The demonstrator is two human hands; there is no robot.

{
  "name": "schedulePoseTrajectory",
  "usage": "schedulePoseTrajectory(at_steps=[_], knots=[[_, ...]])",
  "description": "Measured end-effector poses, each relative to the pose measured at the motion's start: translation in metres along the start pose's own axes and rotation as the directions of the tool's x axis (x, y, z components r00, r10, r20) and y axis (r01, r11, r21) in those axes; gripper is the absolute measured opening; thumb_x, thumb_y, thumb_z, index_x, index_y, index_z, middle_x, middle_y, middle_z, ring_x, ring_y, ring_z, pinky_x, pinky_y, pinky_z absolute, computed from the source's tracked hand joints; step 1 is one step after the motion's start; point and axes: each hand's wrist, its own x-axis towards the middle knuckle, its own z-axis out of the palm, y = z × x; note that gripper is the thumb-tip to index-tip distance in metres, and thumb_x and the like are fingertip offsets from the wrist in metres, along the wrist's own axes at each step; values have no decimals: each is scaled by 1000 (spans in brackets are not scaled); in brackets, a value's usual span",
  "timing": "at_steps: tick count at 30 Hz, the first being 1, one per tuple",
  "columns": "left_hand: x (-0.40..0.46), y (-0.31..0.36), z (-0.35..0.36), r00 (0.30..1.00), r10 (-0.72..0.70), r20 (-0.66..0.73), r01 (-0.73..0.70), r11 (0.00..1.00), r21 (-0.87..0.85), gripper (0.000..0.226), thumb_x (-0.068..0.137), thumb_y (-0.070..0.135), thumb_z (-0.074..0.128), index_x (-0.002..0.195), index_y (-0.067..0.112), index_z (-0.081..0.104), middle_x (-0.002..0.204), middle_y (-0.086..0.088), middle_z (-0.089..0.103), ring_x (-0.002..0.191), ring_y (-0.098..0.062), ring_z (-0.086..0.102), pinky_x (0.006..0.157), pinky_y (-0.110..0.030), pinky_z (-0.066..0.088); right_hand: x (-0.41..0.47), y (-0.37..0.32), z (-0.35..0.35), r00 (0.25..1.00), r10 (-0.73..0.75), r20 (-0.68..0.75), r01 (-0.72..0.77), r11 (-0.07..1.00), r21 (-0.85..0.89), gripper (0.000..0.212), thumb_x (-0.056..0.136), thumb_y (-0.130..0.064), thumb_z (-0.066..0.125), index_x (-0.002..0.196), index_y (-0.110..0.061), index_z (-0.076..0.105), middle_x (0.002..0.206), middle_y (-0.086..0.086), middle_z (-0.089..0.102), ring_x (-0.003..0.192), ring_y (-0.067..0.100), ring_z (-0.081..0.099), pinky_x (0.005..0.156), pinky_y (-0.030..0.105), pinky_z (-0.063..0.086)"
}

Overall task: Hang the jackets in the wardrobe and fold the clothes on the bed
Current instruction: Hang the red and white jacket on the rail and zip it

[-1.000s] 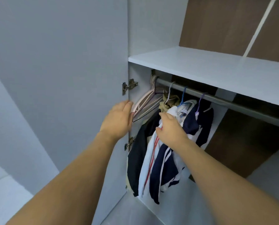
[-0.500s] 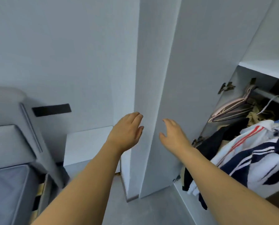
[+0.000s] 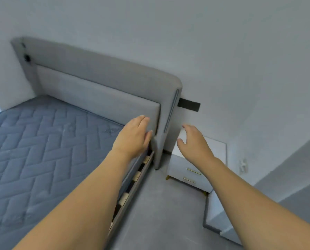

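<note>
Big picture first: the bed fills the left of the view, its bare quilted mattress showing no clothes on the part in sight, so the garments to be folded must lie somewhere out of frame, and the wardrobe with the jackets is not in view at all. Behind it stands the grey padded headboard against the wall, with a small black patch on the wall just beside its corner. Down the bed's side, wooden slats peek out under the frame. To the right sits a white nightstand with two drawers, just beside the headboard. Now the hands: the left hand is out over the bed's corner, fingers straight and together, holding nothing; the right hand hovers over the nightstand, fingers loosely spread, empty too. This reads as the folding half of the task getting under way. Next move, by my call: look further down the bed, find the clothes, and take hold of the first piece with both hands.
</note>
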Motion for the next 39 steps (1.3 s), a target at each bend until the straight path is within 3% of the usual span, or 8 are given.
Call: schedulePoseTrajectory(at_steps=[4,9,14,22,28,32,36,39], knots=[[-86,-68,-60,971,-225,-80,233,967,107,40,97,19,54,131,-1,51,133,-16,54,116,-33,53,100,-40,41,6,-88,64,966,-216,139,211,976,52,56,97,-21,52,148,-8,34,151,9,37,138,24,34,111,30,26],[-195,-124,-135,872,-446,-201,482,852,203,38,96,17,55,127,-3,52,128,-17,55,110,-35,55,96,-42,44,-24,-199,142,861,-426,279,400,905,147,56,96,-18,54,147,-4,35,151,13,37,139,25,33,112,29,23],[-302,-174,-200,770,-571,-286,635,730,251,42,98,20,52,134,-3,49,134,-17,52,119,-33,51,102,-39,39,-74,-304,209,747,-561,356,511,828,232,56,97,-21,52,148,-9,33,153,7,34,141,22,31,113,31,25],[-482,-258,-296,647,-688,-328,762,575,297,42,98,20,53,133,-3,50,134,-18,52,120,-34,51,103,-41,39,-176,-472,325,595,-647,476,557,760,336,56,99,-22,48,151,-11,29,156,5,30,143,21,27,114,32,24],[-607,-298,-339,436,-827,-355,899,387,204,42,98,21,51,134,-1,49,133,-15,52,120,-30,50,102,-37,38,-249,-581,403,399,-727,559,584,672,456,57,98,-20,49,151,-11,29,156,5,31,143,18,28,113,27,22],[-690,-311,-352,238,-885,-400,971,201,132,39,97,21,52,132,5,50,129,-9,54,117,-25,51,100,-34,40,-298,-632,457,238,-750,617,595,615,517,57,98,-19,49,151,-11,29,156,5,30,144,18,26,114,29,21],[-779,-345,-373,82,-925,-372,994,48,100,32,93,14,53,124,4,55,123,-9,55,112,-27,52,96,-34,42,-346,-677,514,189,-730,657,573,625,530,56,98,-18,49,150,-9,30,155,6,32,141,20,29,112,28,23],[-852,-389,-380,-94,-932,-351,995,-101,0,36,94,13,52,129,3,53,136,-11,50,120,-30,49,101,-37,40,-387,-708,572,149,-685,713,553,656,513,57,98,-19,50,151,-11,30,155,5,32,141,18,31,112,27,24]])
